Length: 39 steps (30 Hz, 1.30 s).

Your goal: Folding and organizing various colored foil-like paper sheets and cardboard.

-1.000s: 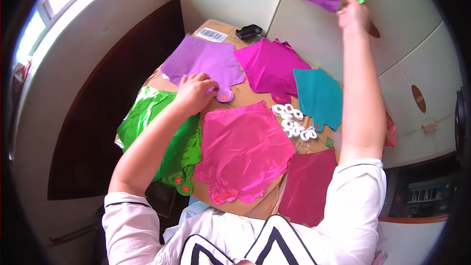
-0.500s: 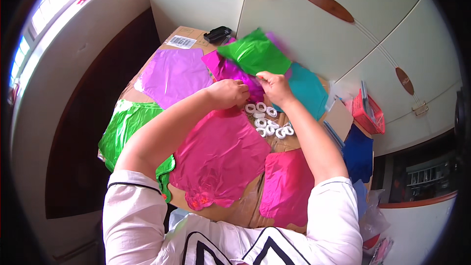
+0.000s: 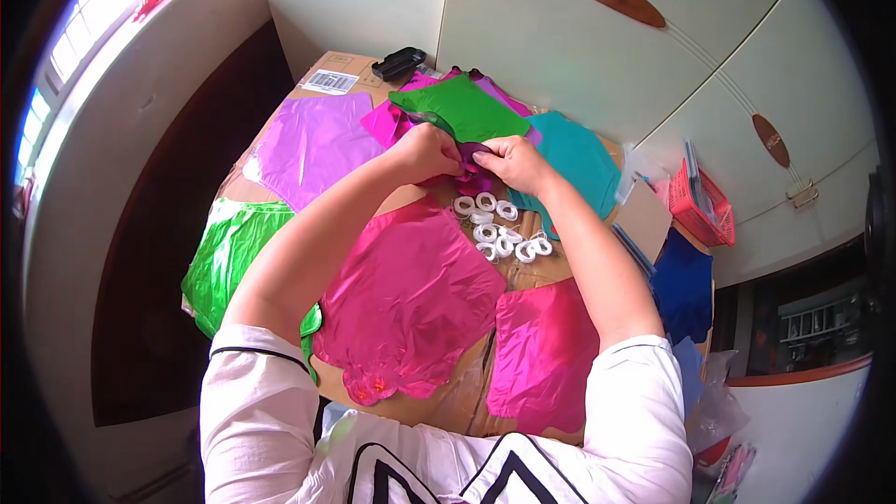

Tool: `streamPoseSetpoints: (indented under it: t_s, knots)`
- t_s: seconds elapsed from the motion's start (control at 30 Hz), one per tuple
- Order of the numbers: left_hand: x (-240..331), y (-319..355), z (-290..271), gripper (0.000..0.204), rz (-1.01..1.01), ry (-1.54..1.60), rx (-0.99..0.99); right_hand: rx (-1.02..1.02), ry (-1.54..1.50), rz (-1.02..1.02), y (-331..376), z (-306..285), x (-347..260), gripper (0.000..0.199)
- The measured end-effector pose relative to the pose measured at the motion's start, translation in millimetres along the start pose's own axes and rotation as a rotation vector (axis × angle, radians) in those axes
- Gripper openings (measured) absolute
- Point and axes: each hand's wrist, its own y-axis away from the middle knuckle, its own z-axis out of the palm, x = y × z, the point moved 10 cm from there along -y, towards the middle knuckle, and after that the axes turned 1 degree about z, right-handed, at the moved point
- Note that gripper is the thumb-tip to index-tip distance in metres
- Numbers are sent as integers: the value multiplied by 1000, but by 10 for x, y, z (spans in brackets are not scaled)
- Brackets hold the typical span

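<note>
My left hand (image 3: pixel 431 153) is closed, its fingers bent inward over shiny foil. Beside it my right hand (image 3: pixel 513 164) pinches the dark purple edge of a flat foil balloon (image 3: pixel 474 150), thumb on top. A green foil sheet (image 3: pixel 462 105) spreads just beyond both hands, over magenta and purple foil (image 3: pixel 381 124). Nearer me, a large deep-pink foil balloon (image 3: pixel 411 289) with a flower print lies flat under my left forearm. Several white ribbon coils (image 3: pixel 485 233) sit loose just below my right hand. What my left fingertips grip is partly hidden.
A cardboard surface (image 3: pixel 462 392) carries lilac foil (image 3: pixel 313 149), green foil (image 3: pixel 224 257), teal foil (image 3: pixel 579 163), bright pink foil (image 3: pixel 546 355) and blue foil (image 3: pixel 683 289). A black plastic object (image 3: pixel 399 63) lies at the back. At right stands a red basket (image 3: pixel 705 215); cabinet doors (image 3: pixel 597 65) rise behind.
The green foil has come down from a raised, blurred position and lies lower beyond my hands. My right hand has shifted slightly down and turned; a dark purple edge now shows between the hands.
</note>
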Motion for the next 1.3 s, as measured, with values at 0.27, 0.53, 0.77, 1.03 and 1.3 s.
streamPoseSetpoints:
  t_s: [0.27, 0.53, 0.77, 1.03, 1.3]
  knots:
    - [-80, -124, -79, 20, -133, 115, 32, 72, 54, -60, 139, -18, -347, 25]
    - [652, 297, -94, 18, 373, -818, 429, 276, 107, -152, -24, -100, -349, 22]
    - [537, 393, 403, 29, 494, -976, 57, 384, -519, 246, -518, -533, 394, 18]
    - [387, 318, 122, 22, 473, -447, 184, 768, -976, -42, 50, -2878, -458, 12]
    - [1499, 247, 585, 29, 882, -413, 63, 904, 207, 27, 1469, -3583, -790, 21]
